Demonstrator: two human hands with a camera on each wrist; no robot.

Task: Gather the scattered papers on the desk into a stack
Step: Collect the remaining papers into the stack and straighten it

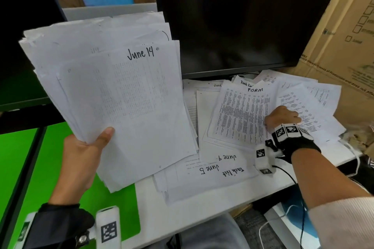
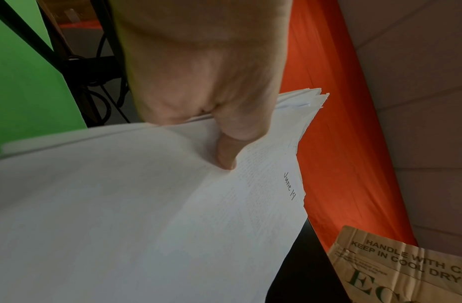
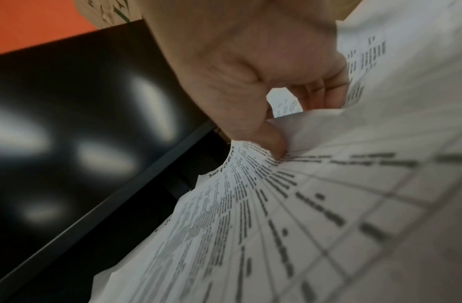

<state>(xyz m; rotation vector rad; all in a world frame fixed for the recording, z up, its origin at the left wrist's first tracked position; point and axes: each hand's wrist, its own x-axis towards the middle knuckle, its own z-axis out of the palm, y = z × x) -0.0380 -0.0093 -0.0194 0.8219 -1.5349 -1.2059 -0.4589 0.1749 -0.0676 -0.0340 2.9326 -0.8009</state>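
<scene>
My left hand [image 1: 89,147] holds up a thick stack of papers [image 1: 121,97] left of the desk, thumb on the top sheet marked "June 14". In the left wrist view the thumb [image 2: 227,153] presses on that stack [image 2: 147,215]; the fingers are hidden beneath it. My right hand [image 1: 281,116] is down on the scattered papers at the right and pinches the right edge of the printed "FORM" sheet [image 1: 240,113]. The right wrist view shows the right hand [image 3: 250,78] with that sheet [image 3: 276,205] curled up between thumb and fingers. More loose sheets, marked "June 5" [image 1: 210,170], lie nearer me.
A dark monitor [image 1: 232,16] stands at the back of the white desk [image 1: 182,214], its lower edge just behind the papers. A large cardboard box [image 1: 344,46] leans in at the right. A green surface [image 1: 60,168] lies below my left hand. Cables hang off the desk's right edge.
</scene>
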